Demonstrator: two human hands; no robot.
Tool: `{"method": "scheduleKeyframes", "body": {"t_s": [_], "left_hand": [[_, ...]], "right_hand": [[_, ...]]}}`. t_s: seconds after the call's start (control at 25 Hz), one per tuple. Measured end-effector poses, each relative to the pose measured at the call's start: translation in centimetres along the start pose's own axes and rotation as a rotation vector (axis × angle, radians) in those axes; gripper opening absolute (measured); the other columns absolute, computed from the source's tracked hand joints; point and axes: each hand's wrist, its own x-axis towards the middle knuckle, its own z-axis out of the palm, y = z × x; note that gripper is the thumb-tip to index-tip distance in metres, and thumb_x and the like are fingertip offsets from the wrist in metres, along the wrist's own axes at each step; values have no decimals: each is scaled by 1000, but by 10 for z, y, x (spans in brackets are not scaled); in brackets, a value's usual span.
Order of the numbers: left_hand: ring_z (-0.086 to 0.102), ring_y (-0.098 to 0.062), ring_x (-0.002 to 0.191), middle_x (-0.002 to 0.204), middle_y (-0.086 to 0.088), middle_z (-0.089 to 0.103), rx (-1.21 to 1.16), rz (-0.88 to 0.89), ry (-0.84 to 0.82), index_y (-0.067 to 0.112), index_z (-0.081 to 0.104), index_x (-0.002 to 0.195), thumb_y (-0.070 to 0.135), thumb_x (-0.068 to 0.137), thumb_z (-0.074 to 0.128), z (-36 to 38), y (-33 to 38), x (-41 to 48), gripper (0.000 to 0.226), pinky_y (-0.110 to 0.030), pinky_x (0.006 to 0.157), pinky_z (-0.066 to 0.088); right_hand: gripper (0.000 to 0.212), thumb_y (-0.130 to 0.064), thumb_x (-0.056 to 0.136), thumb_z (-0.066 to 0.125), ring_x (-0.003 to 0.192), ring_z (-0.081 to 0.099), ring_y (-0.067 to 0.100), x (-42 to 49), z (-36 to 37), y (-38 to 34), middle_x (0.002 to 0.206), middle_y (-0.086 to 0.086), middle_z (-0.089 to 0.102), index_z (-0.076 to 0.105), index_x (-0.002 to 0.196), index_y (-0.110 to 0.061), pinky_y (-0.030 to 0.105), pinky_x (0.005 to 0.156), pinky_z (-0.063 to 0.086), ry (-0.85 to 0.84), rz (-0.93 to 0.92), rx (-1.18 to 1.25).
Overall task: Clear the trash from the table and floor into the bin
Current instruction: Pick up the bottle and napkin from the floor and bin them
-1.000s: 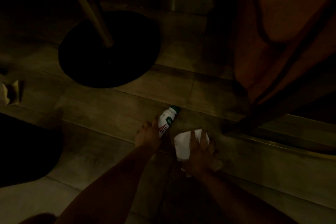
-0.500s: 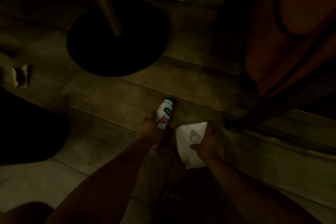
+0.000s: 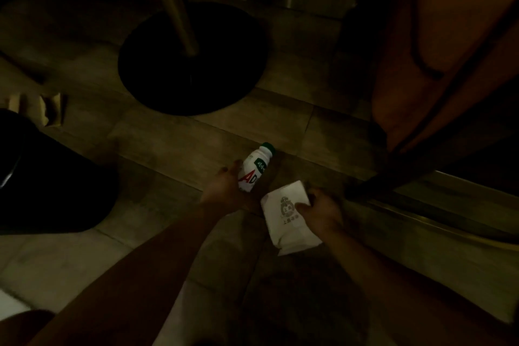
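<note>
Two bare hands reach down toward the floor (image 3: 174, 154), both arms stretched out from 6 o'clock. Left hand (image 3: 224, 191) grip closed round a white bottle (image 3: 254, 167), green cap pointing to 12 o'clock, red lettering on the label. Right hand (image 3: 323, 212) grip pinched on a white paper bag (image 3: 286, 219), thumb over the printed logo, bag hanging toward 6 o'clock. Bottle and bag sit just beside each other, centre of view. Floor is dim tile. Round black base (image 3: 193, 64) with a metal pole (image 3: 174, 0) at 12 o'clock. Crumpled brown paper (image 3: 52, 109) on the floor at 9 o'clock, next to a dark rounded object (image 3: 42, 177), unclear what. Orange seat (image 3: 449, 36) at 2 o'clock.
</note>
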Motion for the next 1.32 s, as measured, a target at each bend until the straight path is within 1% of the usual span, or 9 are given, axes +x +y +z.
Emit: {"method": "scheduleKeyframes", "body": {"t_s": [0.16,0.28,0.4,0.72,0.84,1.0,1.12,1.2,1.32], "left_hand": [[54,-30,117,132,-12,50,14,-105,-61,23,22,148,32,71,78,-55,12,-79,95,-43,98,48],[54,-29,115,131,-11,49,-58,-231,-63,23,22,148,30,71,78,-102,30,-156,96,-39,94,48],[57,-27,106,125,-10,51,-116,-338,-18,25,25,145,36,68,76,-163,54,-242,93,-34,83,48],[58,-15,89,116,-3,62,-368,-655,190,26,36,137,40,65,78,-319,125,-467,84,-29,72,50],[55,-11,82,111,-1,65,-469,-743,304,24,40,134,41,66,78,-344,158,-529,80,-26,67,45],[59,-14,84,108,-1,67,-619,-860,421,25,45,130,42,67,77,-345,192,-594,73,-27,70,51],[57,-8,77,99,5,64,-685,-919,434,25,47,129,42,67,76,-339,202,-627,71,-20,57,43],[55,-7,77,102,3,65,-709,-935,427,24,49,129,42,68,76,-342,195,-637,70,-18,56,40],[54,-9,80,109,-1,67,-721,-956,445,20,51,128,41,68,77,-357,172,-643,69,-19,60,40]], "right_hand": [[45,-25,86,69,117,57,32,-78,-37,-26,129,14,60,54,126,-13,40,95,48,-120,10,-75],[39,-17,84,70,111,62,32,-150,-82,-67,122,16,64,57,120,-7,31,84,48,-194,-23,-66],[38,-17,83,72,108,63,32,-221,-134,-128,119,16,66,58,116,-5,33,85,50,-233,-91,-175],[38,-27,83,72,95,67,24,-393,-268,-286,112,7,70,58,116,-14,21,57,40,-386,-281,-386],[34,-28,83,71,92,67,21,-437,-303,-314,109,5,69,58,112,-15,22,57,41,-425,-386,-455],[27,-32,83,71,78,60,12,-475,-330,-327,100,-2,68,58,104,-21,19,52,38,-440,-491,-546],[24,-34,84,68,70,53,4,-490,-339,-333,96,-5,65,58,104,-24,15,50,32,-460,-583,-643],[25,-36,84,68,63,46,-3,-496,-337,-343,85,-10,58,57,103,-25,16,48,29,-459,-611,-693],[26,-36,82,67,66,52,5,-503,-322,-368,82,-10,53,56,104,-25,21,52,36,-472,-635,-726]]}}
